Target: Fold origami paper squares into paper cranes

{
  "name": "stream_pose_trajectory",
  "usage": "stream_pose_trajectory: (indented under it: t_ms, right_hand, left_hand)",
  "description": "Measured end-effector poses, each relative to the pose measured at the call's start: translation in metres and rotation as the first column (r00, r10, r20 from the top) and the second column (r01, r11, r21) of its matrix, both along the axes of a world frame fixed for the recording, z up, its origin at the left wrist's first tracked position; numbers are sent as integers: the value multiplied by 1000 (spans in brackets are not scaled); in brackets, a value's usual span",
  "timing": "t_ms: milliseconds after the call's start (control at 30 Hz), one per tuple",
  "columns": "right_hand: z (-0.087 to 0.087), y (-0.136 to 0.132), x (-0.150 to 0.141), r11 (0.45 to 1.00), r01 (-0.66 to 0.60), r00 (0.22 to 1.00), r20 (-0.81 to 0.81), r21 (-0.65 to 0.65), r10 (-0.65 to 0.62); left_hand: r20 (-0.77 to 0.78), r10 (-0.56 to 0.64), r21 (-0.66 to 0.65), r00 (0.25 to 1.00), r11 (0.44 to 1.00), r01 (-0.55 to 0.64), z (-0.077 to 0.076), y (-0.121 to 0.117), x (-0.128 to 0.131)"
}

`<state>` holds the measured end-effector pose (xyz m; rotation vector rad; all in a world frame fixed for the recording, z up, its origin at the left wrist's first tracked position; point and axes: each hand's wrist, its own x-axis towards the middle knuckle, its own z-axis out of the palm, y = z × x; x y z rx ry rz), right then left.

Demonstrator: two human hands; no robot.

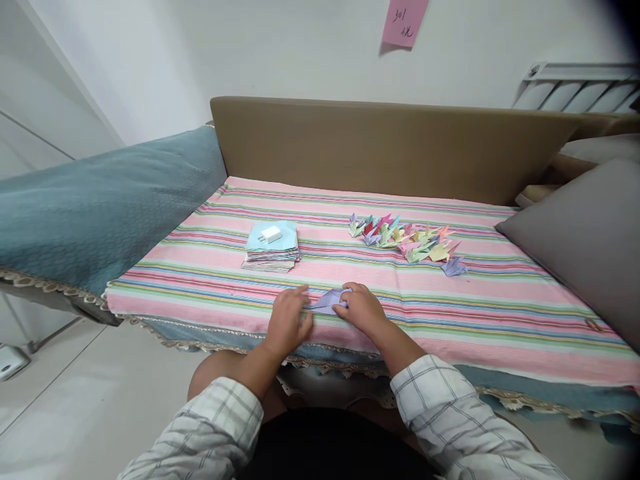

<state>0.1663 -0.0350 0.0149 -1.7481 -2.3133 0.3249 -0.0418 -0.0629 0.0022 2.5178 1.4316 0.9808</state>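
Note:
A partly folded piece of lavender paper lies on the striped cloth close to the seat's front edge. My right hand grips its right end between thumb and fingers. At the paper's pointed left tip, my left hand is open, thumb and fingers apart. Beyond the left hand stands a stack of square paper sheets, light blue on top, with a white charger plug resting on it. Several folded paper cranes in many colours sit grouped at the right; a lavender crane is nearest.
A brown backrest runs along the rear, and a blue padded armrest bounds the left. Grey cushions fill the right end. A small brown object lies near them. A pink note hangs on the wall.

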Motion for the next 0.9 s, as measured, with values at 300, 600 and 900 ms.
stream_pose_trajectory:
  t_ms: [300,600,900]
  right_hand:
    - [2,-1,1,1000,-8,1000,23,8,8]
    - [1,1,2,1000,-24,999,21,-18,24]
    - [-1,2,1,1000,-26,999,21,-10,26]
  left_hand:
    - [-288,-155,117,945,974,195,-41,-38,37]
    - [-355,-93,159,930,975,158,-55,-40,33]
    - [-327,-30,223,945,969,107,-58,-39,35]
